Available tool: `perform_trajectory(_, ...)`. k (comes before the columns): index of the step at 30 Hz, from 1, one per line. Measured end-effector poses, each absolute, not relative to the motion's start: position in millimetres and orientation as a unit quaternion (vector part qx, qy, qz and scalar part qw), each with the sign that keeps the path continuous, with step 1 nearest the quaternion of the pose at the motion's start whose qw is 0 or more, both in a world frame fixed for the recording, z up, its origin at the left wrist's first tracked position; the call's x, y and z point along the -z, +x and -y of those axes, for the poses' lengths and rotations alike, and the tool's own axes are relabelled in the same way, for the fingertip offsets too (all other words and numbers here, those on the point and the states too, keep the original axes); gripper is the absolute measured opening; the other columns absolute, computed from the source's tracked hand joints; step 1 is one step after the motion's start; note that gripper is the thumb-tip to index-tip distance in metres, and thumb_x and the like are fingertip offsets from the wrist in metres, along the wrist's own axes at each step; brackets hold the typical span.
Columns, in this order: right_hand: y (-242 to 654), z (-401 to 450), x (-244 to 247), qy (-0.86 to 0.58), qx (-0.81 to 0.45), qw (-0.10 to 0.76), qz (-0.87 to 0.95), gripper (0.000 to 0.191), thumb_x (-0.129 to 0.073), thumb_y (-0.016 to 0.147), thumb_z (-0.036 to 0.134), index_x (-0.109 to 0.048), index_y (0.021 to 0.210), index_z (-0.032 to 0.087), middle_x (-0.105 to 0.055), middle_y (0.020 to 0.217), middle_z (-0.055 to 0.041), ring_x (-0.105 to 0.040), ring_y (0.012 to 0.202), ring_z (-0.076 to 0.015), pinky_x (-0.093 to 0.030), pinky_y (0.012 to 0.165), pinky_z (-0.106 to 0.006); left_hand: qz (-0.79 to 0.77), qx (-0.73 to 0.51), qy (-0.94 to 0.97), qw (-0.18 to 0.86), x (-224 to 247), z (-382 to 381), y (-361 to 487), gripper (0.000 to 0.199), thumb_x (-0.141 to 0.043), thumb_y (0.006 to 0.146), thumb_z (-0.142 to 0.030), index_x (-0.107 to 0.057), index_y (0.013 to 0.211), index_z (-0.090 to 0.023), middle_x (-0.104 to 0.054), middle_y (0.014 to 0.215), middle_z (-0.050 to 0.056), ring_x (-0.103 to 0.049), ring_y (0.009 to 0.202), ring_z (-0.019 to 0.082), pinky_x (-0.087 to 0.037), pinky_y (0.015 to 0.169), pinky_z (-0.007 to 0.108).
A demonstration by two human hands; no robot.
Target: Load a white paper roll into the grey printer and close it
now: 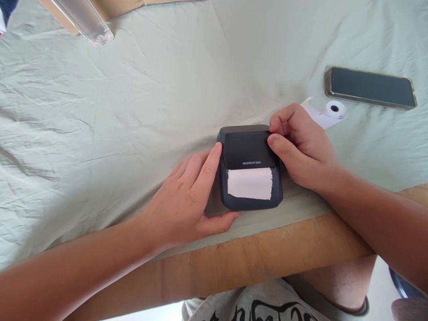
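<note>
A small dark label printer (pixel 247 147) lies on the cloth-covered table near its front edge, with a torn strip of white paper (pixel 250 183) showing from its slot. My left hand (pixel 192 196) rests against the printer's left side, fingers spread, the thumb by its lower edge. At the printer's upper right corner is my right hand (pixel 302 147), thumb and bent index finger touching the edge of the lid, the other fingers curled. The lid looks closed.
Right of my right hand lies a small white paper roll (pixel 335 109) with a loose end. A phone (pixel 372 87) sits beyond it. A clear plastic case (pixel 83 20) and cardboard (pixel 123 6) are at the upper left. The table's wooden edge (pixel 234 263) runs along the front.
</note>
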State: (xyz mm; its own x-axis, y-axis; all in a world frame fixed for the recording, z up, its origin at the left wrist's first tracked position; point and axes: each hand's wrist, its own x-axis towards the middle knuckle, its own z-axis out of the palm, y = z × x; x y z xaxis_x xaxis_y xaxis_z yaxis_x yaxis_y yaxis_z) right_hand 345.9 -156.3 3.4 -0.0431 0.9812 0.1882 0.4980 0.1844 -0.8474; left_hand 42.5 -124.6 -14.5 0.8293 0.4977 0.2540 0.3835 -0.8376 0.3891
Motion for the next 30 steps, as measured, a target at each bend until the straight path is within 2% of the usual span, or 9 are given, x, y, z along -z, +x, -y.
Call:
perform_trajectory(7,350,155,1,-0.556,-0.295,0.396,0.668,0.015,-0.065,0.115,0.042,-0.057,0.11,0.031,-0.043,0.076,0.0052,-0.043,0.064,-0.0166,-0.046,0.062,-0.038,-0.268,-0.205,0.929,0.151,15,128,47,0.119,-0.076,0.111,-0.061,-0.009,0.2,-0.02,-0.073,0.166,0.024,-0.079,0.145,0.045,-0.071,0.12,0.058)
perform_trajectory(11,351,154,2,-0.557,-0.291,0.392,0.672,0.02,-0.066,0.116,0.048,-0.057,0.111,0.031,-0.046,0.076,0.005,-0.046,0.065,-0.0175,-0.049,0.063,-0.039,-0.238,-0.164,0.945,0.153,11,127,44,0.111,-0.066,0.119,-0.063,-0.006,0.2,-0.015,-0.071,0.167,0.026,-0.079,0.146,0.043,-0.071,0.12,0.055)
perform_trajectory(15,351,156,2,-0.561,-0.272,0.406,0.669,0.02,-0.068,0.115,0.043,-0.054,0.11,0.031,-0.045,0.076,0.0063,-0.042,0.062,-0.0159,-0.045,0.061,-0.037,-0.229,-0.161,0.952,0.123,10,127,41,0.109,-0.058,0.124,-0.062,0.0,0.199,-0.009,-0.067,0.172,0.031,-0.077,0.15,0.046,-0.07,0.122,0.057)
perform_trajectory(17,351,157,3,-0.576,-0.266,0.408,0.656,0.023,-0.07,0.113,0.041,-0.05,0.106,0.031,-0.046,0.077,0.0059,-0.04,0.061,-0.0157,-0.041,0.059,-0.037,-0.227,-0.159,0.953,0.126,10,127,40,0.109,-0.058,0.124,-0.062,0.001,0.199,-0.01,-0.065,0.175,0.033,-0.075,0.155,0.047,-0.069,0.125,0.059)
perform_trajectory(22,351,157,3,-0.585,-0.277,0.385,0.658,0.034,-0.069,0.116,0.046,-0.044,0.1,0.03,-0.04,0.073,0.0055,-0.035,0.061,-0.016,-0.034,0.058,-0.037,-0.246,-0.145,0.943,0.171,9,127,39,0.108,-0.066,0.12,-0.066,-0.014,0.199,-0.014,-0.064,0.18,0.03,-0.073,0.162,0.046,-0.068,0.129,0.059)
perform_trajectory(26,350,156,3,-0.575,-0.301,0.389,0.654,0.039,-0.065,0.118,0.054,-0.041,0.099,0.03,-0.039,0.076,0.0049,-0.036,0.064,-0.0159,-0.035,0.059,-0.037,-0.255,-0.132,0.942,0.175,11,126,36,0.108,-0.065,0.12,-0.072,-0.013,0.2,-0.021,-0.063,0.185,0.027,-0.073,0.164,0.047,-0.069,0.13,0.061)
perform_trajectory(30,350,156,1,-0.572,-0.326,0.388,0.645,0.039,-0.068,0.116,0.053,-0.041,0.101,0.03,-0.04,0.077,0.0055,-0.037,0.064,-0.0157,-0.038,0.059,-0.036,-0.246,-0.137,0.947,0.153,11,126,36,0.106,-0.065,0.12,-0.069,-0.014,0.199,-0.02,-0.068,0.181,0.03,-0.078,0.158,0.049,-0.071,0.126,0.063)
